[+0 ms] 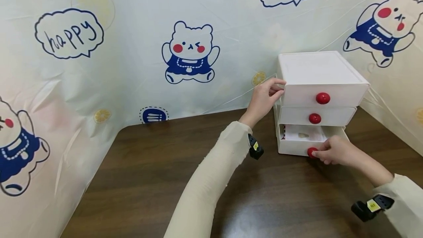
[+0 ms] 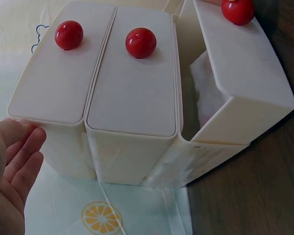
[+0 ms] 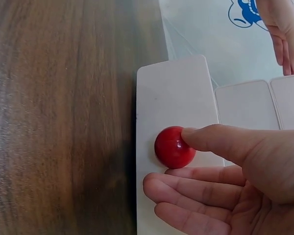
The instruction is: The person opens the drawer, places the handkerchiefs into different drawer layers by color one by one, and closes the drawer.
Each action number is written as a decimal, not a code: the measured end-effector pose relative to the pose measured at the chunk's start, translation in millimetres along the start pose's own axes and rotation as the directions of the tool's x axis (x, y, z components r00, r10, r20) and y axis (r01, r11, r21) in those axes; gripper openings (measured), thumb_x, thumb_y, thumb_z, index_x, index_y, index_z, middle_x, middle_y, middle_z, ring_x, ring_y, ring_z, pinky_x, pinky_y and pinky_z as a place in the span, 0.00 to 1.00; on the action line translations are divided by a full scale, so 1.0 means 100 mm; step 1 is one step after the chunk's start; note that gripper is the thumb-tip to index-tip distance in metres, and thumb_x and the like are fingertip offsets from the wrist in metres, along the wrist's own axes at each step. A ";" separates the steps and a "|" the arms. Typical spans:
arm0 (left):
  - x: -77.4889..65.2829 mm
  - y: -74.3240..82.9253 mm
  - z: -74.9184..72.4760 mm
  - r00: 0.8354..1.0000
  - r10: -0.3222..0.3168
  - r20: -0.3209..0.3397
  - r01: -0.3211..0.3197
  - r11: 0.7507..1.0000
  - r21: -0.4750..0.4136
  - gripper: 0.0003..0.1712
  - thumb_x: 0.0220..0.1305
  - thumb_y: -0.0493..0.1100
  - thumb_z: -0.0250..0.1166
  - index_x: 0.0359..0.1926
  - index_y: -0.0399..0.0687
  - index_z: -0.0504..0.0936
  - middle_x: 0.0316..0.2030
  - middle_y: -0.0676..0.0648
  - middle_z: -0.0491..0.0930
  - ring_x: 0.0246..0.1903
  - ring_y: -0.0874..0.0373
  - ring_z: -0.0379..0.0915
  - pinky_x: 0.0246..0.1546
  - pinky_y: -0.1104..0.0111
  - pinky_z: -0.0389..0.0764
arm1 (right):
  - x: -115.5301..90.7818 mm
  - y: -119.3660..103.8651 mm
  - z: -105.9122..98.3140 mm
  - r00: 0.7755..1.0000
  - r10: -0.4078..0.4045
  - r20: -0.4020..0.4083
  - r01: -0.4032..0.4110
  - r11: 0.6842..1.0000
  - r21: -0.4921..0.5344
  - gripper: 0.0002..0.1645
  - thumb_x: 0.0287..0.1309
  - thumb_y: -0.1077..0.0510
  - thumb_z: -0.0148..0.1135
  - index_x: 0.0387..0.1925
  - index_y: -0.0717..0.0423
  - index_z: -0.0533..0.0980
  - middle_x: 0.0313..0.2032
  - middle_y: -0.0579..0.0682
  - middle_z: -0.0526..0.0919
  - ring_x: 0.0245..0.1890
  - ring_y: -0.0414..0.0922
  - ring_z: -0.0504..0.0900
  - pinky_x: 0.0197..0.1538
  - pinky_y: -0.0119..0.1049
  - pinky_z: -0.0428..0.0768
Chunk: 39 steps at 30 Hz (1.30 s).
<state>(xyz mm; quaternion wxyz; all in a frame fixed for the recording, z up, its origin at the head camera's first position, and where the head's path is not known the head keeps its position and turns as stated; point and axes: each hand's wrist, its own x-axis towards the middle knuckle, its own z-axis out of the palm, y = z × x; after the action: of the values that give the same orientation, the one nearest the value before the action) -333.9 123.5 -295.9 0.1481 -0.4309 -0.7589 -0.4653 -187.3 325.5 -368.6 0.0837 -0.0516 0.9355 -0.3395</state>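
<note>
A white three-drawer box (image 1: 324, 69) with red knobs stands at the right of the table. Its bottom drawer (image 1: 292, 147) is pulled partly out, and something whitish (image 2: 208, 90) lies inside, its kind unclear. My right hand (image 1: 338, 151) has thumb and fingers at the bottom drawer's red knob (image 3: 174, 148), pinching it. At the box's upper left front edge, my left hand (image 1: 264, 96) rests its fingertips on the side by the top drawer (image 2: 51, 81). The top and middle drawers (image 1: 294, 116) sit closed.
A brown wooden table (image 1: 158, 179) extends left and in front of the box. Behind it hangs a pale sheet (image 1: 132, 65) printed with bears and lettering, close to the back of the box. A thin cord-like line (image 1: 386, 107) runs beside the box on the right.
</note>
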 end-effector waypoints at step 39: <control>0.00 0.01 0.00 1.000 -0.005 0.002 0.005 1.000 0.014 0.14 0.60 0.36 0.62 0.48 0.43 0.78 0.34 0.47 0.82 0.31 0.66 0.77 0.33 0.83 0.72 | 0.40 0.15 -0.11 0.992 0.053 -0.118 -0.063 0.994 -0.089 0.19 0.58 0.54 0.58 0.17 0.62 0.78 0.14 0.48 0.76 0.18 0.42 0.71 0.21 0.34 0.69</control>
<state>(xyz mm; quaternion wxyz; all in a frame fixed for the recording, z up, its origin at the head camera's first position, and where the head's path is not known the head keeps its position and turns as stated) -333.5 123.8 -295.2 0.1493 -0.4281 -0.7635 -0.4600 -228.7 337.5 -374.9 0.0368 -0.0085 0.9546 -0.2955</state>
